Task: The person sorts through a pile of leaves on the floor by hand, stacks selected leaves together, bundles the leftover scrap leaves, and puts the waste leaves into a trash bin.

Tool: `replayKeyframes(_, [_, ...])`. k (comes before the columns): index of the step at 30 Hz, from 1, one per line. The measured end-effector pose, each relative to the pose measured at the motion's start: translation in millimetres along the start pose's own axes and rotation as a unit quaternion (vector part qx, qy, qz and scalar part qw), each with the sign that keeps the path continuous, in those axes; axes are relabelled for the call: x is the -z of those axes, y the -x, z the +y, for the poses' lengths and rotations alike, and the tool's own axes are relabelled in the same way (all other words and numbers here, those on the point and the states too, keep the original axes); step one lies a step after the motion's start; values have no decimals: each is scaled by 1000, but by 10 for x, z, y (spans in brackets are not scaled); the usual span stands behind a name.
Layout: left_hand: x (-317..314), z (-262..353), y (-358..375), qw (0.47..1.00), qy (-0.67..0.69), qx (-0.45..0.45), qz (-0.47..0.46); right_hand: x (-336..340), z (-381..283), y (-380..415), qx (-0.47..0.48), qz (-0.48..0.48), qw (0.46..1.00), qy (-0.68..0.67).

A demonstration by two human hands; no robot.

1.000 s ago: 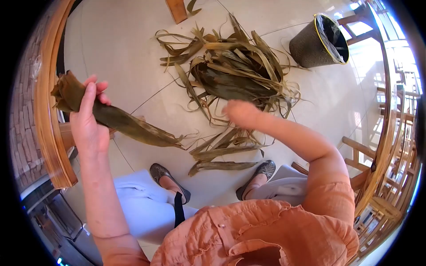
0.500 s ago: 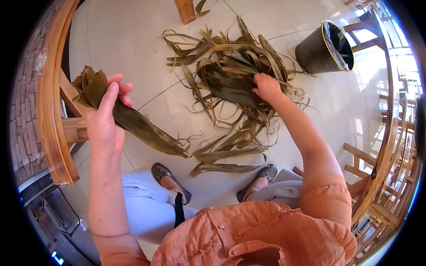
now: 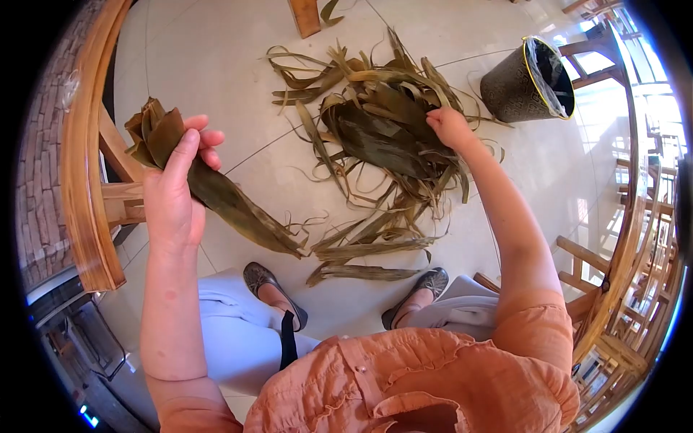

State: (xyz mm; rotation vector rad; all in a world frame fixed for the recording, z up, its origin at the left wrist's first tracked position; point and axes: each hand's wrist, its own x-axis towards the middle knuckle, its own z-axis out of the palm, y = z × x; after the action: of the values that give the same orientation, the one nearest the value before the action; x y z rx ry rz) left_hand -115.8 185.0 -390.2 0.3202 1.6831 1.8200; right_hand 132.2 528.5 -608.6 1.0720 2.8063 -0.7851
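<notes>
My left hand (image 3: 177, 180) is closed around a bundle of long, brownish-green bamboo leaves (image 3: 234, 209). The folded, stubby ends stick up above my thumb and the tapering ends hang toward the floor at lower right. Before me on the tiles lies a loose pile of the same leaves (image 3: 375, 137), broad blades mixed with narrow, curled strips. At the pile's right side, my right hand (image 3: 451, 130) pinches the edge of a broad leaf (image 3: 404, 108); the fingertips are partly hidden.
A dark patterned bin (image 3: 509, 83) with a yellow rim and plastic liner stands beyond the pile at right. Wooden furniture flanks me: a bench-like frame (image 3: 90, 216) at left, chairs and rails (image 3: 588, 267) at right. A wooden leg (image 3: 304, 18) stands at the top. My shoes (image 3: 415, 296) are near the pile.
My right hand has moved slightly right and up, pulling a broad leaf toward the pile's right edge. My left hand still holds its bundle, shifted very little.
</notes>
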Motion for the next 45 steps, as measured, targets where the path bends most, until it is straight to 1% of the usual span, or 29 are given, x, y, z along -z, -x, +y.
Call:
replayKeyframes(2, [4, 0, -2, 1000, 0, 1, -1, 53, 26, -3, 28, 103, 994, -18])
replayKeyframes(3, [5, 0, -4, 1000, 0, 0, -1, 118, -69, 11, 4, 131, 989, -65])
replayKeyframes(6, [3, -2, -1, 1000, 2, 2, 2, 317, -216, -58, -22, 87, 979, -181])
replayKeyframes(9, [-14, -11, -3, 1000, 1, 6, 2, 365, -410, -69, -25, 72, 941, -328])
replayKeyframes(12, [-16, -29, -11, 1000, 0, 3, -6, 499, -873, 50, -11, 26, 901, -432])
replayKeyframes(13, [-19, -33, -11, 1000, -4, 4, -6, 498, -997, 79, 4, 26, 894, -447])
replayKeyframes(16, [-38, -36, -5, 1000, -1, 10, -5, 487, -1344, 216, 54, 49, 925, -373])
replayKeyframes(20, [-49, -27, -3, 1000, 15, 22, 1, 551, -1753, 415, 72, 18, 931, -356])
replayKeyframes(23, [-32, -24, -4, 1000, 10, 15, 3, 578, -1857, 472, 30, -40, 925, -377])
replayKeyframes(26, [-8, -5, -3, 1000, -17, 21, 3, 491, -1832, 463, 51, -58, 895, -438])
replayKeyframes(29, [-5, -30, -16, 999, -42, 21, 11, 618, -1998, 569, 15, -115, 863, -493])
replayKeyframes(32, [-57, -43, -14, 999, -35, 8, 26, 617, -2132, 660, 24, -165, 854, -494])
replayKeyframes(33, [-81, -40, -9, 999, -27, 8, 26, 622, -2198, 694, 47, -171, 853, -491])
replayKeyframes(34, [-79, -48, -9, 999, -36, -4, 27, 582, -2257, 732, 38, -186, 832, -521])
replayKeyframes(36, [-76, -70, -10, 998, -52, -26, 26, 604, -2348, 791, 40, -247, 823, -510])
replayKeyframes(37, [-113, -47, 6, 997, -55, -26, 45, 560, -2346, 790, 51, -248, 846, -470])
replayKeyframes(40, [-34, -50, -9, 998, -30, -51, 28, 534, -2363, 789, 44, -260, 833, -487])
replayKeyframes(43, [-52, -50, 8, 998, -22, -44, 33, 525, -2362, 803, 55, -235, 836, -492])
replayKeyframes(45, [-44, -59, 1, 999, 18, -31, 22, 500, -2354, 804, 65, -217, 829, -512])
